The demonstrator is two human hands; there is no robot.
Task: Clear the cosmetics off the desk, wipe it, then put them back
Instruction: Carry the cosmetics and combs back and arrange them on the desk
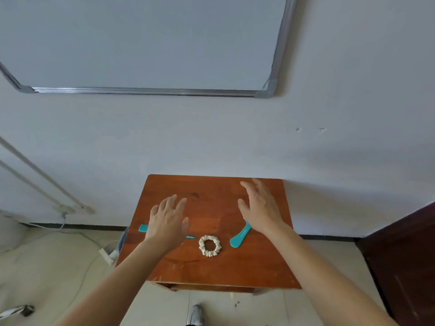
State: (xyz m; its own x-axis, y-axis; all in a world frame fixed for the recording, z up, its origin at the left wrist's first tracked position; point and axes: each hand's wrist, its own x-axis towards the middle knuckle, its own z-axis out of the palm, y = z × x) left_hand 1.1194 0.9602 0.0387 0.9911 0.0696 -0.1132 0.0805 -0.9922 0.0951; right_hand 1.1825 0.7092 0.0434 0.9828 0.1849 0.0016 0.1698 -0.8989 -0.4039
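Observation:
A small brown wooden desk (211, 269) stands against the wall. A cream scrunchie (209, 245) lies near its middle. A teal comb (142, 228) lies at the left, mostly hidden under my left hand (168, 222); only its ends show. A teal curved tool (240, 237) lies at the right, its far end hidden under my right hand (260, 205). Both hands hover palm down above the desk with fingers spread and hold nothing.
A whiteboard (150, 43) hangs on the wall above. A power strip with cables (109, 254) lies on the floor left of the desk. A dark wooden door (400, 255) stands at the right. A shoe (195, 314) shows below the desk's front edge.

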